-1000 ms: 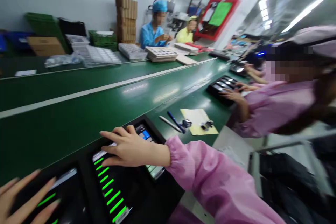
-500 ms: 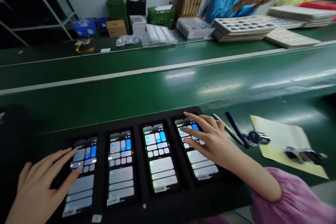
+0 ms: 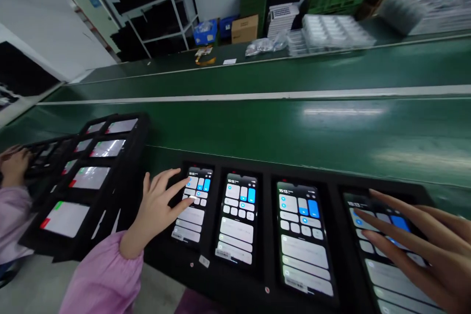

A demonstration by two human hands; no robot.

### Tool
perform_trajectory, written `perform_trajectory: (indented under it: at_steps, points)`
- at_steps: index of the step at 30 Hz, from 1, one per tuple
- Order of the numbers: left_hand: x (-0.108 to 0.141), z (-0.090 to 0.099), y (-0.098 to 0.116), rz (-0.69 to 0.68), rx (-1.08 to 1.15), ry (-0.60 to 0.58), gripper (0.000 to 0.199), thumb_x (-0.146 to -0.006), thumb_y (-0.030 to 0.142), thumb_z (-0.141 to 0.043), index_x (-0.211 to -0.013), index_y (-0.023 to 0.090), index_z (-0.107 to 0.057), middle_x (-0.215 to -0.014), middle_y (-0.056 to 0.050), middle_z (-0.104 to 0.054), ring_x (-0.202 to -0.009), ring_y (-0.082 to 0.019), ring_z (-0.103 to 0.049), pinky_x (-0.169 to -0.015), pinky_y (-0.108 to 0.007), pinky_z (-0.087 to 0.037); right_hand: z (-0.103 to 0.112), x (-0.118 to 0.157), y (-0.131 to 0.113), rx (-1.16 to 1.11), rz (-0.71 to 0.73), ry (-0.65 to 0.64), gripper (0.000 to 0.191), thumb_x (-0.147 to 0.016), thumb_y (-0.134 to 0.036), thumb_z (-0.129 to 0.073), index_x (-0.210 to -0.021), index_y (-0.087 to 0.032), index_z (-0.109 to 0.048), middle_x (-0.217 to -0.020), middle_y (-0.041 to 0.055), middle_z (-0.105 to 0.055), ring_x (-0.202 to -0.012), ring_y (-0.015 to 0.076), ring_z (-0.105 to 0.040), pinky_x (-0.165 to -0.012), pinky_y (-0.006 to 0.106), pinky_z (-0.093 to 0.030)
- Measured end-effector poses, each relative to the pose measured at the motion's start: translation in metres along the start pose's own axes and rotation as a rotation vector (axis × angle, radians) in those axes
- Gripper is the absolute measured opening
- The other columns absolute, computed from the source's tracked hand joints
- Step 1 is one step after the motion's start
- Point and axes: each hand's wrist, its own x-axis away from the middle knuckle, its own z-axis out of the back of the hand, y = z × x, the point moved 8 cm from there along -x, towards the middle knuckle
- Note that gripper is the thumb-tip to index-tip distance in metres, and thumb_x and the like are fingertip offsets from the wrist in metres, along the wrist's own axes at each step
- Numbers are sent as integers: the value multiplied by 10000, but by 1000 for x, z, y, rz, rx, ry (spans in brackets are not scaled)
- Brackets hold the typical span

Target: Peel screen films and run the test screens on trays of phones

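We have four smartphones (image 3: pixel 237 218) seated side by side in a black fixture (image 3: pixel 191 279) on a green conveyor belt (image 3: pixel 257 127), the row running along the belt's near side. All four screens are lit, showing a panel of grey and blue tiles.

Our left hand (image 3: pixel 156 211) is open with its fingers fanned, and one fingertip (image 3: pixel 189 200) rests on the screen of the leftmost phone (image 3: pixel 189 225). Our right hand (image 3: pixel 434 255) is also open, its fingers stretched out flat over the rightmost phone (image 3: pixel 390 274); we cannot tell whether they touch the glass. Neither hand grips anything.

We judge these phones light, stiff and slick, with glass that could scratch or crack. Their pockets fit closely, so we would take a phone by its long edges, not by the screen.

Just left of the fixture sits a black tray (image 3: pixel 138 127) of more lit phones, with another person's hand (image 3: pixel 14 167) at its far end. Nothing lies across our row of phones. Beyond the belt are clear plastic trays (image 3: pixel 331 32), a cardboard box (image 3: pixel 245 28) and blue bins (image 3: pixel 204 33).
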Motion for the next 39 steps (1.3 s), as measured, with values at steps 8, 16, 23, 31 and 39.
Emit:
perform_trajectory:
  at_steps: [8,16,23,31,39]
  points:
    - [0,-9,-5,-95,-6,13,378,-1030,497,-526,-1318,332,-705,-1427,-119,-621,-1335,-403,-569,-1148,-865,-241,34,-52,-102,231,264,-21,444,-1117,-440,-361,-1228,-312,-772,-1494,117,-602,-1132,372,-603,-769,484,-425]
    - [-7,-2,-1,-116,-61,-25,387,-1033,525,-520,-1308,334,-712,-1402,-112,-646,-1345,-385,-559,-1163,-863,-231,-8,-68,-135,176,345,-97,429,-1125,-424,-358,-1229,-294,-754,-1574,117,-534,-1175,356,-580,-772,459,-428]
    - [-33,12,80,-313,8,-25,417,-1031,498,-566,-1387,300,-656,-1437,-108,-634,-1383,-360,-535,-1211,-845,-168,-4,-69,-135,166,402,7,481,-1129,-412,-314,-1198,-293,-774,-1495,124,-603,-1112,349,-617,-775,479,-409]
    - [-41,-10,105,-380,34,-78,372,-1039,506,-550,-1289,273,-697,-1431,-112,-631,-1402,-354,-514,-1197,-867,-178,-8,-72,-139,172,422,16,487,-1132,-389,-313,-1160,-288,-789,-1469,122,-629,-1093,329,-623,-748,452,-408]
    - [-36,-12,99,-404,12,-42,351,-1022,463,-586,-1308,291,-695,-1398,-108,-658,-1360,-355,-554,-1211,-849,-170,83,-50,-78,55,15,208,346,-1065,-380,-471,-1357,-389,-658,-1355,73,-688,-1093,346,-650,-788,491,-418]
